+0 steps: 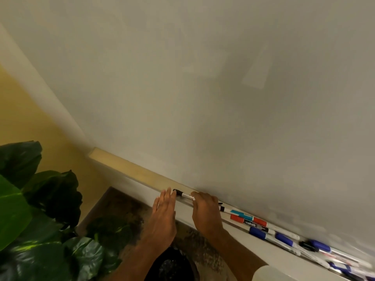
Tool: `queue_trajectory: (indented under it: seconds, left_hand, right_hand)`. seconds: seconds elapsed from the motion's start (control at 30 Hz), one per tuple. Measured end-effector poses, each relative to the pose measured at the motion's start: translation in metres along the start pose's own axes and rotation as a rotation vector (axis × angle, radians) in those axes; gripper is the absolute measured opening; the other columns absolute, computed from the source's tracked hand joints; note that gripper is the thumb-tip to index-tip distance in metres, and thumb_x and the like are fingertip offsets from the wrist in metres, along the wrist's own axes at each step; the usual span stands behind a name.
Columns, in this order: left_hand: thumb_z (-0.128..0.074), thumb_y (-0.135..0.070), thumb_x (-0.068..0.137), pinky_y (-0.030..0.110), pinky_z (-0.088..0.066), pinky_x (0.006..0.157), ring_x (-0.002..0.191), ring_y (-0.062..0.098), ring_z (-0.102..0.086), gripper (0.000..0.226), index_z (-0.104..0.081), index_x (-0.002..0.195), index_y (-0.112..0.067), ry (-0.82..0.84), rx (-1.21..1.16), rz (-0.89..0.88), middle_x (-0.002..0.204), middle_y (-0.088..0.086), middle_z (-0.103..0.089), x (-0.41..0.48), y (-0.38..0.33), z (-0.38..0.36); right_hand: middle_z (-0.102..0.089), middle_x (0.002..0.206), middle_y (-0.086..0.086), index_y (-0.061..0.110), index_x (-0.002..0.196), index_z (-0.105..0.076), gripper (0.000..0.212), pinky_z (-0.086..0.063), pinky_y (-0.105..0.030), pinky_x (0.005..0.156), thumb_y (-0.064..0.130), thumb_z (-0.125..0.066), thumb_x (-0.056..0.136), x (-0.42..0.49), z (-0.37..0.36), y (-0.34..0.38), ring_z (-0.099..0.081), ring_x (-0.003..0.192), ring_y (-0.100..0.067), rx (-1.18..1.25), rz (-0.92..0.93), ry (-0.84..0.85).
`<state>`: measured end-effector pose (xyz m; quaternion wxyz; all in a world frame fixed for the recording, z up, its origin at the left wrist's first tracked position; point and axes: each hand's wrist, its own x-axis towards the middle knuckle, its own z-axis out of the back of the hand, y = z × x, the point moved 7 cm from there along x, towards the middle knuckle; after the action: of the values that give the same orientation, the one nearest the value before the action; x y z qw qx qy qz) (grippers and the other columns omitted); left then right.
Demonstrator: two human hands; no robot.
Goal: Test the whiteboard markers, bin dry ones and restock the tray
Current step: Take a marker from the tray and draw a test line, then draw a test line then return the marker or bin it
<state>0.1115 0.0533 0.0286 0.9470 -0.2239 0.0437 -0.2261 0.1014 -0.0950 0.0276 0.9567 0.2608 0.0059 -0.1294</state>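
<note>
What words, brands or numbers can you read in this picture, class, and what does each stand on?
"camlin": white letters on the black-label marker in the tray.
Small print beside it on that label: too small to read.
Print on the gripped marker in the right hand: blurred.
Labels on the other markers: blurred.
Whiteboard: no writing.

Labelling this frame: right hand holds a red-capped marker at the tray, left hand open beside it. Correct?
Not quite: the cap is black, not red. The head view shows the right hand holding a black-capped marker at the tray, left hand open beside it.
</note>
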Motion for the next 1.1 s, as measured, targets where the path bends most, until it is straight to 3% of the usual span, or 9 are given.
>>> queue_trajectory:
  seconds: [0.17, 0.3, 0.4, 0.53, 0.7, 0.83, 0.97, 1.03, 1.1]
  left_hand:
    - [-0.047, -0.002, 0.101, 0.041, 0.006, 0.127, 0.157, 0.022, 0.006, 0.072, -0.012, 0.162, -0.017, 0.012, -0.005, -0.101, 0.169, 0.001, 0.002, 0.017, 0.012, -0.025]
    - [-0.057, 0.003, 0.092, 0.03, 0.018, 0.124, 0.157, 0.018, 0.009, 0.083, -0.017, 0.163, -0.017, 0.063, 0.04, -0.194, 0.171, 0.004, -0.004, 0.026, 0.013, -0.045]
    - [-0.067, 0.005, 0.081, 0.034, 0.011, 0.124, 0.157, 0.029, -0.012, 0.092, -0.025, 0.161, -0.014, 0.104, 0.107, -0.219, 0.169, 0.007, -0.017, 0.027, 0.015, -0.055]
    - [-0.057, 0.0, 0.079, 0.037, 0.007, 0.123, 0.152, 0.035, -0.021, 0.083, -0.034, 0.158, -0.013, 0.076, 0.175, -0.217, 0.166, 0.008, -0.026, 0.024, 0.017, -0.054]
    - [-0.074, 0.002, 0.075, 0.043, 0.0, 0.122, 0.148, 0.035, -0.031, 0.084, -0.044, 0.152, -0.011, 0.07, 0.195, -0.204, 0.159, 0.011, -0.042, 0.026, 0.009, -0.048]
    - [-0.075, 0.002, 0.073, 0.037, 0.009, 0.123, 0.148, 0.033, -0.029, 0.086, -0.044, 0.152, -0.011, 0.083, 0.207, -0.184, 0.159, 0.012, -0.042, 0.027, 0.005, -0.049]
    - [-0.077, 0.0, 0.069, 0.039, 0.008, 0.124, 0.151, 0.033, -0.027, 0.096, -0.037, 0.156, -0.012, 0.102, 0.249, -0.195, 0.162, 0.011, -0.035, 0.026, -0.002, -0.056]
    - [-0.081, -0.002, 0.065, 0.04, 0.003, 0.123, 0.15, 0.033, -0.029, 0.102, -0.037, 0.155, -0.012, 0.114, 0.267, -0.205, 0.162, 0.011, -0.035, 0.026, -0.005, -0.06]
    - [-0.084, -0.004, 0.061, 0.042, -0.001, 0.122, 0.149, 0.034, -0.033, 0.103, -0.039, 0.154, -0.011, 0.122, 0.276, -0.217, 0.161, 0.012, -0.039, 0.025, -0.009, -0.062]
  right_hand:
    - [-0.063, 0.135, -0.001, 0.02, 0.133, -0.06, 0.041, -0.032, -0.042, 0.116, 0.015, -0.064, 0.093, 0.008, -0.017, 0.0, -0.053, 0.128, -0.021, -0.063, 0.027, -0.001]
    - [-0.063, 0.134, -0.001, 0.02, 0.132, -0.06, 0.041, -0.027, -0.045, 0.117, 0.014, -0.063, 0.092, 0.01, -0.024, -0.002, -0.051, 0.13, -0.024, -0.053, 0.067, 0.012]
    - [-0.066, 0.129, -0.003, 0.018, 0.128, -0.063, 0.04, -0.032, -0.048, 0.114, 0.013, -0.067, 0.089, 0.007, -0.023, -0.001, -0.054, 0.126, -0.027, -0.054, 0.116, 0.012]
    - [-0.07, 0.119, -0.006, 0.016, 0.116, -0.07, 0.032, -0.043, -0.053, 0.106, 0.017, -0.075, 0.084, -0.008, -0.008, -0.025, -0.062, 0.116, -0.03, -0.011, 0.056, -0.102]
    - [-0.072, 0.11, -0.006, 0.016, 0.109, -0.071, 0.025, -0.05, -0.049, 0.098, 0.011, -0.074, 0.085, -0.036, 0.03, -0.073, -0.065, 0.107, -0.029, 0.046, -0.043, -0.307]
    - [-0.073, 0.108, -0.009, 0.012, 0.109, -0.072, 0.035, -0.053, -0.052, 0.094, 0.008, -0.083, 0.076, -0.043, 0.038, -0.091, -0.068, 0.103, -0.032, -0.021, -0.036, -0.259]
    - [-0.075, 0.102, -0.003, 0.018, 0.107, -0.073, 0.054, -0.06, -0.044, 0.08, 0.018, -0.095, 0.058, -0.038, 0.03, -0.089, -0.072, 0.094, -0.025, -0.179, 0.027, -0.142]
    - [-0.072, 0.113, -0.004, 0.019, 0.117, -0.069, 0.056, -0.057, -0.044, 0.087, 0.021, -0.091, 0.065, -0.034, 0.024, -0.091, -0.068, 0.104, -0.026, -0.214, 0.031, -0.097]
    - [-0.062, 0.134, -0.005, 0.019, 0.132, -0.06, 0.054, -0.046, -0.045, 0.104, 0.02, -0.079, 0.082, -0.032, 0.016, -0.091, -0.056, 0.124, -0.028, -0.223, 0.043, -0.044]
